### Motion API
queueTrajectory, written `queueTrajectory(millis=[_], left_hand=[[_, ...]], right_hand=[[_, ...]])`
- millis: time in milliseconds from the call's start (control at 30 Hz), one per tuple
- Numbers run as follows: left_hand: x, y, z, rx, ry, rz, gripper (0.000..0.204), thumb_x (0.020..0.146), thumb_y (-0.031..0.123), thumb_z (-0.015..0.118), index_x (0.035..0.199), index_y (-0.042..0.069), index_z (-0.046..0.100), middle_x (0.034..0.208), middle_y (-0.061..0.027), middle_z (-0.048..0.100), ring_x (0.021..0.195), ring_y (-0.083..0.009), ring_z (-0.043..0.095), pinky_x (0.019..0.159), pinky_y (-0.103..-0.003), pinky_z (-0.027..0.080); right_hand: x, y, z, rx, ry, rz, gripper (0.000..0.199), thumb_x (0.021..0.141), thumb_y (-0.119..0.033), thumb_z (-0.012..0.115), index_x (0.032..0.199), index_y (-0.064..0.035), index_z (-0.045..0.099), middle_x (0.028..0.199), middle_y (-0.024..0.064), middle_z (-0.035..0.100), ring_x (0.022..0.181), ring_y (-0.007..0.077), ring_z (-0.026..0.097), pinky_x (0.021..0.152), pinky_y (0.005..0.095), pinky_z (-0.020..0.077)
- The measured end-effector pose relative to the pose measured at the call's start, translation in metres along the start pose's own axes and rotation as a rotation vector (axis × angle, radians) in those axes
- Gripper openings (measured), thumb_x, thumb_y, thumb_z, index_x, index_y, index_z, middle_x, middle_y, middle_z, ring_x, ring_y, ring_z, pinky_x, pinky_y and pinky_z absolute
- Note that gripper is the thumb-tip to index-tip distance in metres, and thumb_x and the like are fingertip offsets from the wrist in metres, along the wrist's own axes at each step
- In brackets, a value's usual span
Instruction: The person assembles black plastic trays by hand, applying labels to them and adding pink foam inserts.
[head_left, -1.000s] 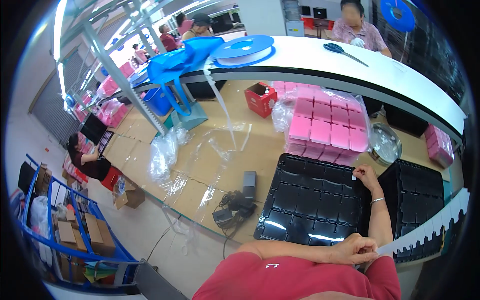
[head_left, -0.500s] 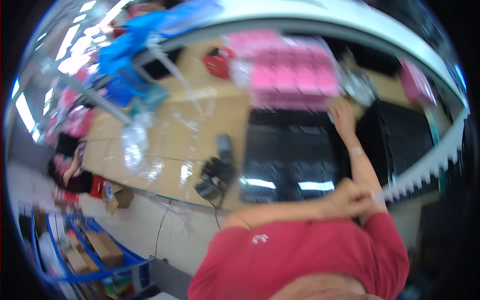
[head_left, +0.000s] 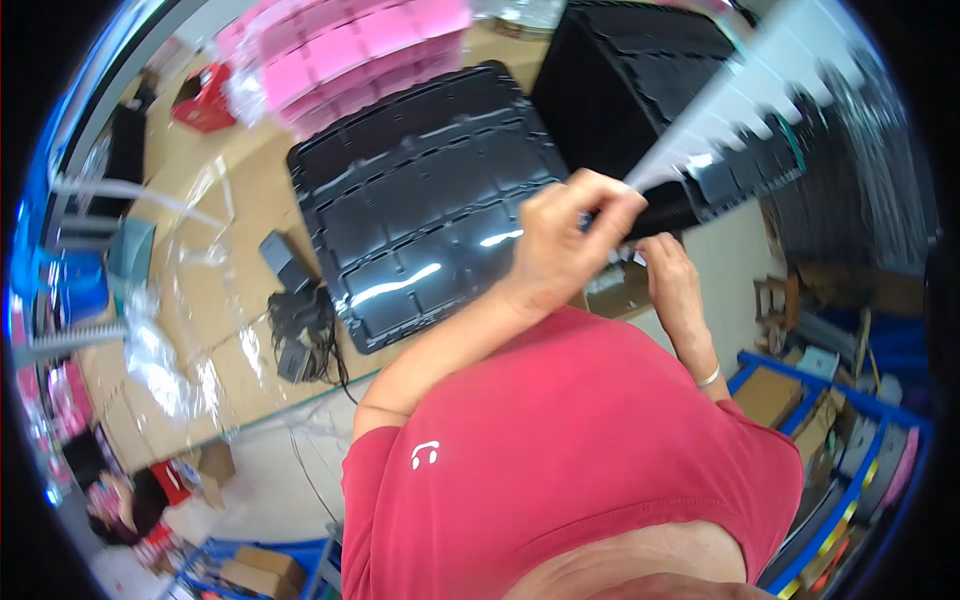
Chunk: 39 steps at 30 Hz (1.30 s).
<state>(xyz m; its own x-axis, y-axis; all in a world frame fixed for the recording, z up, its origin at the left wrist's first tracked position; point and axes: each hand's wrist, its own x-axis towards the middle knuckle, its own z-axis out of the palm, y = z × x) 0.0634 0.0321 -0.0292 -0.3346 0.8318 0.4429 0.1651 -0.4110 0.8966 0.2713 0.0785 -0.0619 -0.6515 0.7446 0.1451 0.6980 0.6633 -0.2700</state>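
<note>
Left hand (head_left: 570,240): thumb and fingers pinching lower end of white notched strip (head_left: 740,95). Strip: runs up and rightward, in front of stack of black trays (head_left: 680,80). Right hand (head_left: 672,285): lower, fingertips pressed together on small white piece (head_left: 639,258); bracelet (head_left: 708,378) at wrist. Black moulded plastic tray (head_left: 430,200): on cardboard-covered table (head_left: 110,410), beside pink foam blocks (head_left: 350,50). Grey power adapter (head_left: 285,262): left of tray.

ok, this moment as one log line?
left hand: pinching notched strip | right hand: near strip's end, grip unclear | black tray: left of black stack | pink blocks: beyond tray
</note>
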Motion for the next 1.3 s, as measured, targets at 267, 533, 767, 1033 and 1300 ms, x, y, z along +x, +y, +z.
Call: queueTrajectory(millis=[267,533,767,1033,1300], left_hand=[[0.001,-0.011,0.005,0.039,0.135,-0.019,0.01,0.084,0.012,0.073,0.086,0.005,0.067,0.075,-0.0056,0.069,0.067,-0.016,0.066,0.061,-0.028,0.049],[-0.001,-0.008,0.004,0.135,0.147,0.072,0.011,0.084,0.016,0.072,0.082,0.009,0.064,0.069,-0.0029,0.066,0.06,-0.0196,0.062,0.058,-0.03,0.043],[-0.002,-0.002,-0.013,0.195,0.182,0.14,0.009,0.081,0.013,0.074,0.081,0.008,0.067,0.073,-0.0034,0.067,0.061,-0.0189,0.063,0.06,-0.03,0.045],[-0.023,0.015,-0.027,-0.354,-0.304,-0.028,0.012,0.085,0.013,0.072,0.085,0.002,0.068,0.077,-0.0067,0.071,0.071,-0.013,0.068,0.063,-0.026,0.05],[-0.022,0.007,-0.05,-0.292,-0.112,-0.015,0.017,0.09,0.018,0.068,0.085,0.002,0.065,0.072,-0.0074,0.069,0.067,-0.0125,0.068,0.06,-0.025,0.051]], right_hand=[[0.041,-0.068,-0.032,0.911,0.468,0.128,0.03,0.094,-0.009,0.061,0.123,-0.0022,0.058,0.093,0.0064,0.067,0.072,0.0065,0.059,0.058,0.0176,0.045],[0.078,-0.084,-0.029,1.238,0.619,0.003,0.01,0.084,0.0,0.07,0.091,-0.0014,0.063,0.086,0.0019,0.061,0.069,0.0062,0.053,0.058,0.0177,0.0414],[0.067,-0.08,-0.014,0.758,1.015,-0.546,0.002,0.093,-0.006,0.055,0.094,-0.007,0.056,0.084,0.0049,0.056,0.068,0.0173,0.056,0.062,0.0229,0.0469],[0.232,-0.104,0.057,1.147,-0.33,-0.306,0.014,0.096,-0.016,0.058,0.098,-0.0031,0.062,0.085,0.0011,0.061,0.075,0.0064,0.055,0.063,0.0199,0.0451],[0.34,-0.229,0.145,0.251,-0.521,-0.969,0.023,0.089,-0.027,0.06,0.093,-0.0049,0.062,0.096,0.0123,0.065,0.095,0.0314,0.06,0.083,0.0408,0.0464]])
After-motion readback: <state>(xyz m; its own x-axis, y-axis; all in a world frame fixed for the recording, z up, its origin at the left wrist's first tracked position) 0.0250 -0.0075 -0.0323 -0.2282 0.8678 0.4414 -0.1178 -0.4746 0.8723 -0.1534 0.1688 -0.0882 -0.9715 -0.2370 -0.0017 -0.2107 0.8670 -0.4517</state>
